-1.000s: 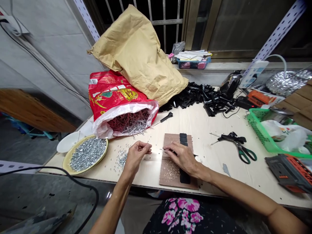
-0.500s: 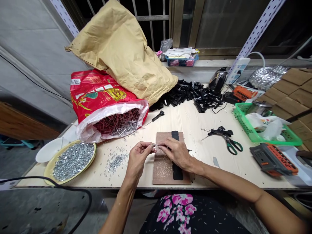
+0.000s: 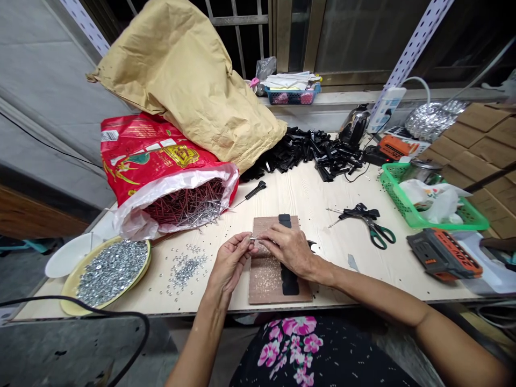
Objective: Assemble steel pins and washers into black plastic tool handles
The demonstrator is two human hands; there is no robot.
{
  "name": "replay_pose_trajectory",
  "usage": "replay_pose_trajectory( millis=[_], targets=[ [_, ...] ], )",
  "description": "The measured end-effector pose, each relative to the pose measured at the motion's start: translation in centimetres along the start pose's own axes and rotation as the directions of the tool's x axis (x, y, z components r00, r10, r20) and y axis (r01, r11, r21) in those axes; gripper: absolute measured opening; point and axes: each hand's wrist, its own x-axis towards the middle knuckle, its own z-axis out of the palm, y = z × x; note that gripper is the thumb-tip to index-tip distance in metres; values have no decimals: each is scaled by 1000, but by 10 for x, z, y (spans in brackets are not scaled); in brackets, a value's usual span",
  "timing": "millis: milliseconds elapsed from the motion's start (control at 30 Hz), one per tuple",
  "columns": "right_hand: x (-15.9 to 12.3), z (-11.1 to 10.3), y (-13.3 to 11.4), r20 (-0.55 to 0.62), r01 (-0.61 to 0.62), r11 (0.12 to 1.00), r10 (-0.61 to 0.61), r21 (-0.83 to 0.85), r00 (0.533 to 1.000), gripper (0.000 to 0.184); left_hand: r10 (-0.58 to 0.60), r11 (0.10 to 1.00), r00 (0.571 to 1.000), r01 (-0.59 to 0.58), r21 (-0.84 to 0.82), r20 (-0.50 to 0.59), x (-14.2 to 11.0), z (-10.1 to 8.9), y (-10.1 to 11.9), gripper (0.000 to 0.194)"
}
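My left hand (image 3: 230,263) pinches a thin silvery metal piece (image 3: 253,238), its kind too small to make out. The fingertips of my right hand (image 3: 293,251) close on the same piece from the other side. Both hands hover over a brown board (image 3: 262,290) strewn with pale crumbs, with black pads (image 3: 289,282) along its right part. Left of my left hand lie loose small metal washers (image 3: 187,270), and a yellow bowl (image 3: 148,264) holds many more. A red bag (image 3: 135,137) gapes toward me, full of long thin nail-like rods (image 3: 189,201).
Scissors (image 3: 379,236) and black-handled pieces lie right of the board. Farther right stand a green basket (image 3: 470,220) and a battery pack (image 3: 443,255). Black plastic parts (image 3: 314,150) are heaped at the back beside a large tan sack (image 3: 193,70). A white bowl (image 3: 60,260) sits far left.
The whole view has shifted slightly, with things sitting a little more to the left. Both hands keep their pinch on the small metal piece, fingers slightly moved.
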Motion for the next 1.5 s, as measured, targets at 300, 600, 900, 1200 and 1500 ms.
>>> replay_pose_trajectory(
  millis=[300,600,900,1200,1500],
  targets=[
    [1,-2,-4,-73,61,971,-79,-230,994,26,103,981,994,-106,162,26,2,-1,-4,28],
    [-2,7,3,-59,105,956,-126,-276,990,24,187,935,982,-188,302,32,3,-1,-8,26],
    [0,1,6,79,131,962,-115,-240,990,21,170,929,984,-177,326,51,4,-2,-9,25],
    [0,7,17,79,6,988,-19,153,997,18,272,831,960,-269,487,66,5,0,-9,24],
    [0,9,21,130,5,982,-30,190,991,19,218,817,968,-249,520,120,5,-5,-6,23]
  ],
)
